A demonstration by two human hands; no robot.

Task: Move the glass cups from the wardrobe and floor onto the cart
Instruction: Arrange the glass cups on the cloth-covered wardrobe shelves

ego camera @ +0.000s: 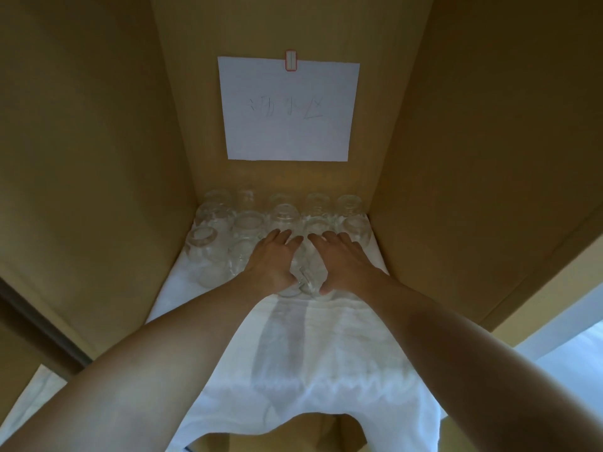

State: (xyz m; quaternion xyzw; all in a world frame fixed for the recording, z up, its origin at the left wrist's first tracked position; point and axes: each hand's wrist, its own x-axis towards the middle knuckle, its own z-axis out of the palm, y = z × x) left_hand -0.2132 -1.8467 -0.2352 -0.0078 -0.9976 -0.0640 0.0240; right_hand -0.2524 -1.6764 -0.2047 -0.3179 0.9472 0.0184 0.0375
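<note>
Hands reach the glass cups on the wardrobe shelf

Wardrobe: tan, smooth flat panels, plain back wall and two side walls closing in a deep shelf. White cloth covers the shelf floor; soft, wrinkled, its near edge drooping over the front lip. White paper sheet hangs on the back wall under a small red-edged clip, faint handwriting on it, not legible.

Both bare forearms run in from the lower corners and converge toward the shelf's middle, palms down.

Left hand: fingers stretched forward and slightly spread, lying over the top of a glass cup, thumb tucked down at its near side. Right hand: same pose mirrored, fingers extended forward, thumb pressed at the near side of a second cup. Whether the fingers curl round the glass on the far side, cannot tell; the hands hide most of both cups. The two cups sit touching each other between the thumbs.

Glass cups: clear, round-bodied, thick-rimmed, standing with long axis vertical. Mouth up or mouth down, cannot tell. Rows lie just beyond the fingertips against the back wall; a few more stand left of the left hand's fingers, one nearest the left wall.
</note>
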